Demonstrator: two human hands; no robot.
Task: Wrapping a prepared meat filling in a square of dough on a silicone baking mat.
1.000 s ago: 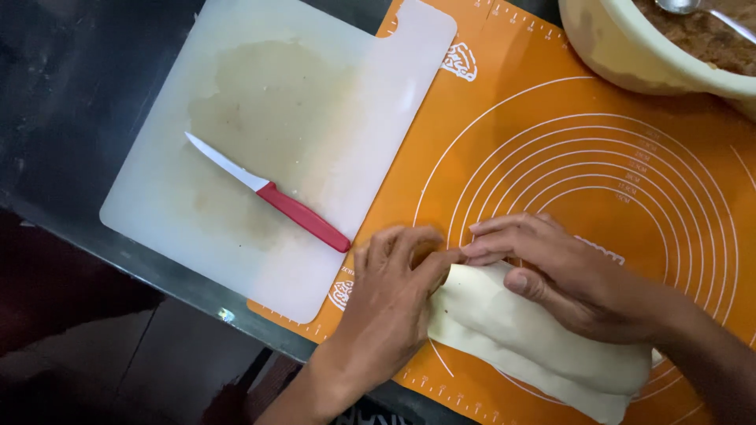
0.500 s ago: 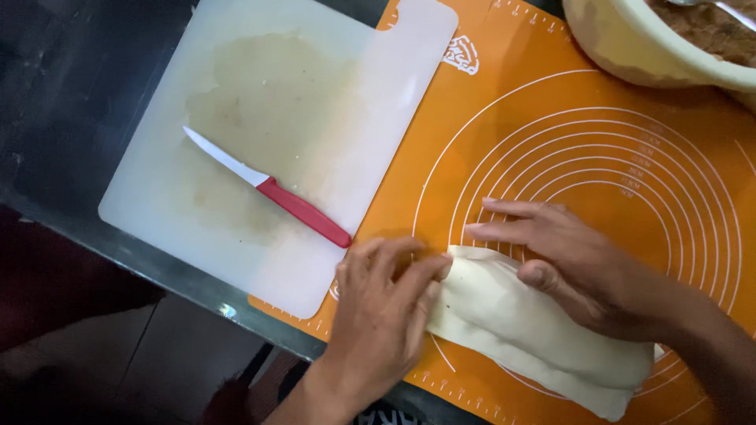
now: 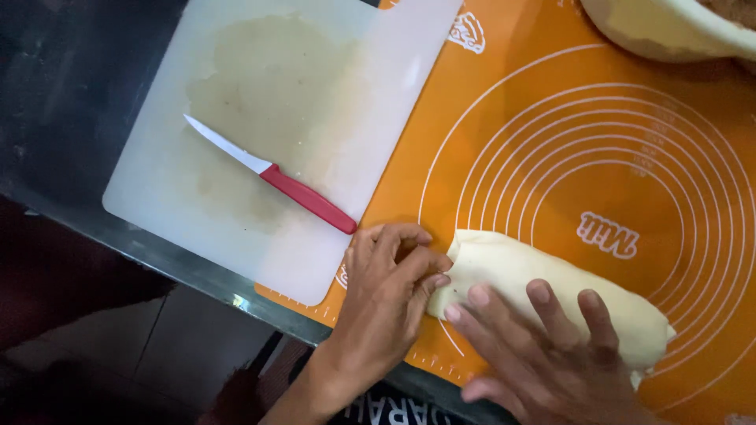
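Two bare hands met on a pale roll of dough (image 3: pixel 551 295) that lay on the orange baking mat (image 3: pixel 504 118), low in the mat's ring of white circles and slanting down toward the right. The left hand (image 3: pixel 386 303) was loosely curled, not clenched, its fingertips bent in against the roll's blunt left end and its thumb side toward the cutting board; it pressed rather than gripped, with nothing closed inside it. The right hand (image 3: pixel 543 354) lay flat and open over the near side of the roll, fingers spread and pointing away from the person, the tips resting on top of the dough. Neither hand lifted the roll.

The dough looked smooth, cream-coloured and folded over itself, with a soft rounded edge at the left and a thinner flap trailing at the far right end. It touched the mat along its whole length.

Beside the mat, overlapping its left edge, sat a white cutting board (image 3: pixel 157 197) with a greasy stain in its middle. On it rested a small knife (image 3: pixel 272 175) with a red handle and white blade, the handle end near the left hand but apart from it. A cream bowl (image 3: pixel 661 31) stood at the mat's far right corner, cut off by the frame.
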